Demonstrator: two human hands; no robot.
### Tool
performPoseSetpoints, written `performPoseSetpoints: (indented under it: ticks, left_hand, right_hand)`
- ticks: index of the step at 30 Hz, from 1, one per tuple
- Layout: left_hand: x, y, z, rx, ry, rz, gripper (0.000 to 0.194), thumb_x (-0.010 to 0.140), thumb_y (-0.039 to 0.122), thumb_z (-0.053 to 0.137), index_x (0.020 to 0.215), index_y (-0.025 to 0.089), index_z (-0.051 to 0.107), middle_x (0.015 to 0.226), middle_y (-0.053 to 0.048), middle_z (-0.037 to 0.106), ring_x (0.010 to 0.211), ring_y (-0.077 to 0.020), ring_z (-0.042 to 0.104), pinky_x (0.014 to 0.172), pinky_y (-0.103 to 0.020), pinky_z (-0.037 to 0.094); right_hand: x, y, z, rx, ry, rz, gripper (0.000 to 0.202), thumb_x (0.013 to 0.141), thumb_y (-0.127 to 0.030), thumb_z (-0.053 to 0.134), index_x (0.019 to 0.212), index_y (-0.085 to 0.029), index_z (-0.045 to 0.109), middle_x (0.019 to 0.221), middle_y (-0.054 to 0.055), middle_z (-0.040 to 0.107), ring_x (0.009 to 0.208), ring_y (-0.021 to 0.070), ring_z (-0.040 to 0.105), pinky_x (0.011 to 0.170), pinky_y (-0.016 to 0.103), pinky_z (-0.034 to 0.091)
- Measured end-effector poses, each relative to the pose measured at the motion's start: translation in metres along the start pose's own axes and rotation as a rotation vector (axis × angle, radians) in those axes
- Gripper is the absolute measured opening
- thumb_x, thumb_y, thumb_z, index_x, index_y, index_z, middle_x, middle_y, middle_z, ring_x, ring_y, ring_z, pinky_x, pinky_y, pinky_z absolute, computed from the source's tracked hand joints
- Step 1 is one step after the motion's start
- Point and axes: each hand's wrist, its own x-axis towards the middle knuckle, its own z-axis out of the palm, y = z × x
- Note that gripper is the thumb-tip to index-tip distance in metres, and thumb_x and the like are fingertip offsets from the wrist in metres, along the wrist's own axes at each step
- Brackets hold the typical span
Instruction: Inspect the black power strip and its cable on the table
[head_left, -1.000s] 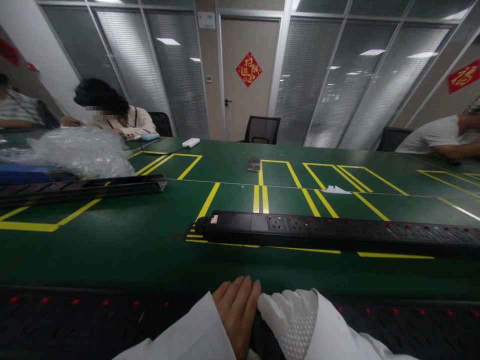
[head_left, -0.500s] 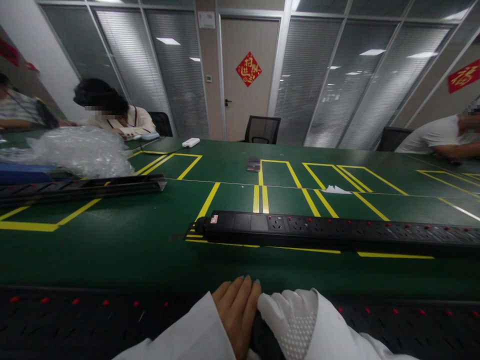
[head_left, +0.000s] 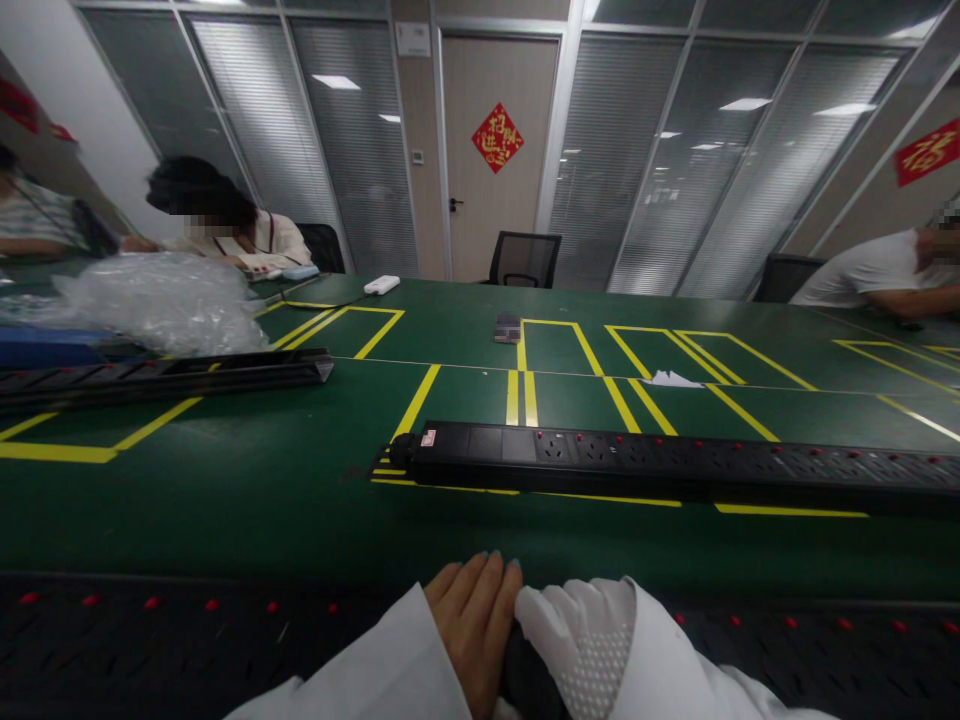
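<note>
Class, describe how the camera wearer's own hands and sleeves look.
Both sleeves are plain white and reach the wrists. The left hand is ungloved, with bluish nail polish. The right hand wears a white glove with small pale dots.

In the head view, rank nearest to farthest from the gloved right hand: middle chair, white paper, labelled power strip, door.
1. Labelled power strip: just beyond the gloved right hand.
2. White paper: behind the strip, to the right.
3. Middle chair: farther back, left of the paper.
4. Door: behind the chair.
</note>
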Motion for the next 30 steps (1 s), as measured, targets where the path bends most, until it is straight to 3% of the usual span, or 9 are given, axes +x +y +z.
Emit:
performPoseSetpoints:
  ticks: [4, 10, 30]
  left_hand:
    - [-0.001, 0.001, 0.001, -0.001, -0.015, -0.018, 0.034, 0.092, 0.006, 0.026, 0.11, 0.013, 0.054, 0.102, -0.007, 0.068, 0.093, -0.0197, 0.064, 0.074, -0.032, 0.053]
    - [0.0, 0.001, 0.0, -0.013, -0.022, -0.008, 0.032, 0.093, 0.007, 0.027, 0.11, 0.012, 0.054, 0.102, -0.008, 0.068, 0.092, -0.0199, 0.064, 0.074, -0.033, 0.053]
    - [0.002, 0.0, -0.004, -0.008, -0.035, -0.001, 0.036, 0.095, 0.01, 0.022, 0.109, 0.012, 0.056, 0.102, -0.009, 0.068, 0.093, -0.0199, 0.065, 0.074, -0.032, 0.054]
  right_hand:
    - [-0.005, 0.002, -0.016, 0.016, -0.029, -0.011, 0.035, 0.091, -0.049, 0.042, 0.095, -0.019, 0.061, 0.08, 0.004, 0.063, 0.074, 0.0152, 0.06, 0.068, 0.031, 0.05]
    - [-0.012, 0.003, -0.04, 0.032, -0.087, -0.001, 0.031, 0.09, -0.039, 0.051, 0.11, -0.016, 0.054, 0.102, 0.005, 0.058, 0.081, 0.0148, 0.058, 0.069, 0.033, 0.05]
    - [-0.009, 0.006, -0.047, 0.098, -0.155, -0.017, 0.031, 0.09, -0.038, 0.052, 0.112, -0.016, 0.054, 0.104, 0.006, 0.057, 0.083, 0.0154, 0.058, 0.07, 0.034, 0.051]
